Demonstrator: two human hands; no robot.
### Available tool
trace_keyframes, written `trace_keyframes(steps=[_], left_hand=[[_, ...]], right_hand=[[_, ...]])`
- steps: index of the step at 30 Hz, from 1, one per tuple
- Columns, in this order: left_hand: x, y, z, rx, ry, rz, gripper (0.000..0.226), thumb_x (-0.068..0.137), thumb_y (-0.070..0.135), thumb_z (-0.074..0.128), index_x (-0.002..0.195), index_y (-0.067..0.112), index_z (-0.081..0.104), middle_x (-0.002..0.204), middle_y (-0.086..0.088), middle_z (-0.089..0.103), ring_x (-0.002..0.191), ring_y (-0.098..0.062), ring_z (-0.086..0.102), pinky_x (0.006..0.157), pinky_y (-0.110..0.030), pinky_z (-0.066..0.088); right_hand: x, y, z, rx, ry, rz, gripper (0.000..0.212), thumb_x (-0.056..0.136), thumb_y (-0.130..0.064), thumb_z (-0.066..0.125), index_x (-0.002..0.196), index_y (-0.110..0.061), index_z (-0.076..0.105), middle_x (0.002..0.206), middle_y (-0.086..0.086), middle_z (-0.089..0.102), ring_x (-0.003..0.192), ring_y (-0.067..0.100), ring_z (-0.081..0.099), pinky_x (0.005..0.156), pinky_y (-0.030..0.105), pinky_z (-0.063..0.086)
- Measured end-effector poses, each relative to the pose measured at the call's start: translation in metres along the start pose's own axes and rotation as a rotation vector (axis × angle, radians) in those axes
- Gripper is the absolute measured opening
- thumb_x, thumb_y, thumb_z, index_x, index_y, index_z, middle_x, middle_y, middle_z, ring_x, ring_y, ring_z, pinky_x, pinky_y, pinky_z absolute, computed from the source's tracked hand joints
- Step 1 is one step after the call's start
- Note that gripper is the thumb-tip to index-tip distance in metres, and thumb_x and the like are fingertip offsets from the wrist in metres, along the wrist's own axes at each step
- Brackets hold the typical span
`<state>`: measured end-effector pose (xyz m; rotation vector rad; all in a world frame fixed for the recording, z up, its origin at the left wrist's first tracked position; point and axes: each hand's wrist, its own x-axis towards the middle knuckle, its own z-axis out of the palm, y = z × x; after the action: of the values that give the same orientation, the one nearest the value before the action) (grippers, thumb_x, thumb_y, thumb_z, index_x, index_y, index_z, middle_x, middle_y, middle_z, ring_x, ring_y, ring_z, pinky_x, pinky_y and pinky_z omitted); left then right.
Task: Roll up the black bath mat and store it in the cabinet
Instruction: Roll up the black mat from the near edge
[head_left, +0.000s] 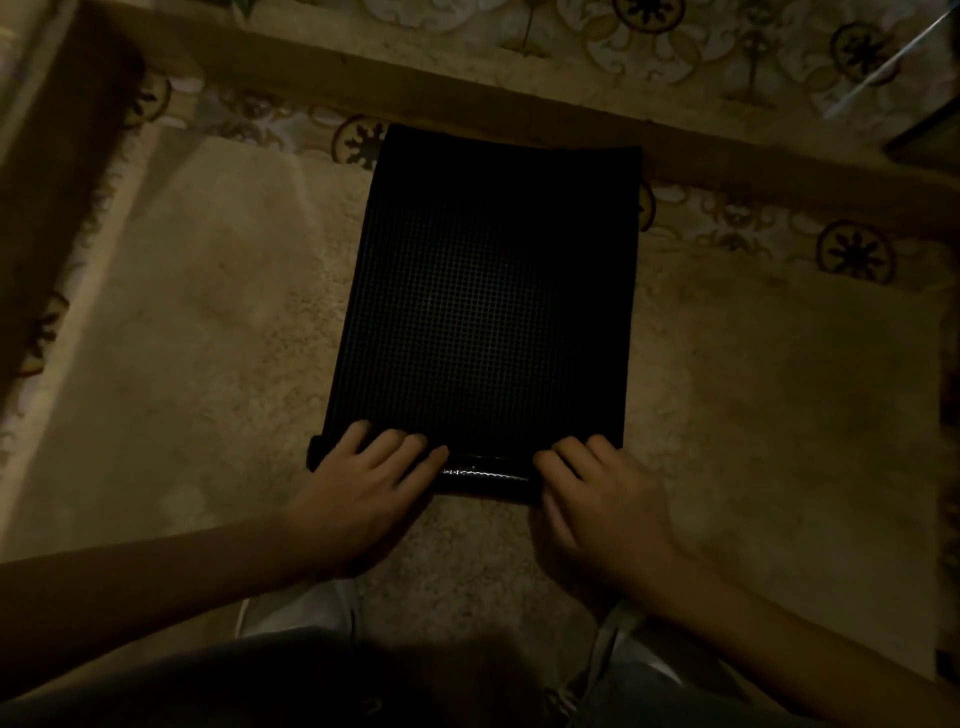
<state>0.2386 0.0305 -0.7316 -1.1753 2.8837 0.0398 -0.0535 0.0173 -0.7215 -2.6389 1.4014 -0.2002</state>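
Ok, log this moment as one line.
stage: rolling begun | black bath mat: near edge curled, rest flat on carpet | left hand: on roll | right hand: on roll | cabinet: unseen

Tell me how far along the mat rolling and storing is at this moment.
Barely started. Done: the near edge of the black mat is curled into a thin roll on the beige carpet. In hand: the left hand and right hand press on that roll's two ends. Left: most of the mat still lies flat, and no cabinet is visible.
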Motion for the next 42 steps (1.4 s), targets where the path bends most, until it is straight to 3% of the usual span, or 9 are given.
trace_keyframes(steps=[5, 15, 19, 22, 25, 28, 31, 37, 42], left_hand=[[0.007, 0.000, 0.005, 0.008, -0.001, -0.033, 0.061, 0.079, 0.041, 0.058, 0.127, 0.004, 0.052, 0.104, -0.014, 0.063, 0.087, -0.029, 0.056, 0.077, -0.042, 0.047], [0.029, -0.024, 0.002, -0.191, 0.061, 0.019, 0.038, 0.099, 0.036, 0.037, 0.122, 0.007, 0.047, 0.097, -0.017, 0.058, 0.074, -0.028, 0.058, 0.057, -0.036, 0.054], [0.032, -0.035, 0.002, -0.167, 0.139, 0.082, 0.035, 0.094, 0.023, 0.040, 0.126, 0.011, 0.048, 0.106, -0.013, 0.045, 0.081, -0.027, 0.054, 0.053, -0.031, 0.048], [0.038, -0.042, 0.000, -0.143, 0.156, 0.040, 0.034, 0.093, 0.018, 0.042, 0.124, 0.011, 0.055, 0.100, -0.012, 0.059, 0.087, -0.025, 0.046, 0.061, -0.036, 0.049], [0.046, -0.046, -0.004, -0.158, 0.126, 0.041, 0.031, 0.097, 0.016, 0.041, 0.120, 0.009, 0.061, 0.094, -0.010, 0.065, 0.080, -0.027, 0.054, 0.056, -0.037, 0.052], [0.052, -0.051, -0.009, -0.310, 0.091, -0.009, 0.029, 0.105, 0.030, 0.040, 0.117, 0.015, 0.060, 0.096, -0.008, 0.065, 0.076, -0.026, 0.059, 0.049, -0.041, 0.051], [0.061, -0.058, -0.014, -0.414, 0.097, -0.136, 0.033, 0.105, 0.040, 0.041, 0.105, 0.016, 0.064, 0.101, -0.011, 0.062, 0.068, -0.022, 0.055, 0.048, -0.040, 0.051], [0.070, -0.061, -0.012, -0.209, 0.225, -0.016, 0.032, 0.103, 0.026, 0.054, 0.079, 0.010, 0.068, 0.076, -0.007, 0.061, 0.069, -0.026, 0.056, 0.054, -0.036, 0.048], [0.067, -0.053, -0.010, -0.133, 0.268, -0.077, 0.031, 0.102, 0.027, 0.051, 0.083, 0.008, 0.065, 0.079, -0.009, 0.062, 0.069, -0.026, 0.057, 0.056, -0.037, 0.046]], right_hand=[[-0.006, 0.004, 0.017, 0.017, -0.014, 0.048, 0.050, 0.096, -0.052, 0.048, 0.119, -0.011, 0.062, 0.112, 0.013, 0.059, 0.087, 0.026, 0.052, 0.070, 0.037, 0.045], [0.017, 0.030, 0.021, -0.037, 0.111, -0.168, 0.039, 0.106, -0.050, 0.039, 0.113, -0.019, 0.061, 0.091, 0.007, 0.063, 0.072, 0.023, 0.057, 0.053, 0.034, 0.047], [0.029, 0.032, 0.012, 0.027, 0.056, -0.101, 0.046, 0.107, -0.050, 0.034, 0.103, -0.020, 0.069, 0.089, 0.006, 0.058, 0.069, 0.020, 0.055, 0.045, 0.031, 0.044], [0.042, 0.036, 0.004, 0.072, -0.018, -0.015, 0.043, 0.105, -0.048, 0.034, 0.096, -0.021, 0.066, 0.092, 0.004, 0.053, 0.067, 0.016, 0.051, 0.044, 0.027, 0.037], [0.050, 0.036, 0.004, 0.097, -0.016, 0.012, 0.035, 0.104, -0.045, 0.039, 0.105, -0.021, 0.064, 0.094, 0.003, 0.057, 0.072, 0.017, 0.058, 0.044, 0.028, 0.040], [0.050, 0.032, 0.008, 0.010, 0.077, 0.035, 0.029, 0.104, -0.040, 0.048, 0.102, -0.017, 0.065, 0.089, 0.001, 0.062, 0.081, 0.022, 0.060, 0.057, 0.035, 0.047], [0.057, 0.028, 0.012, -0.176, 0.163, 0.079, 0.032, 0.105, -0.036, 0.049, 0.086, -0.015, 0.063, 0.084, 0.004, 0.060, 0.081, 0.027, 0.054, 0.067, 0.040, 0.041], [0.065, 0.022, 0.013, -0.054, 0.092, 0.179, 0.035, 0.107, -0.031, 0.044, 0.084, -0.013, 0.062, 0.077, 0.004, 0.058, 0.069, 0.022, 0.053, 0.059, 0.038, 0.045], [0.079, 0.028, 0.007, -0.061, 0.030, 0.259, 0.030, 0.106, -0.032, 0.049, 0.081, -0.016, 0.057, 0.068, 0.000, 0.059, 0.057, 0.018, 0.052, 0.050, 0.027, 0.028]])
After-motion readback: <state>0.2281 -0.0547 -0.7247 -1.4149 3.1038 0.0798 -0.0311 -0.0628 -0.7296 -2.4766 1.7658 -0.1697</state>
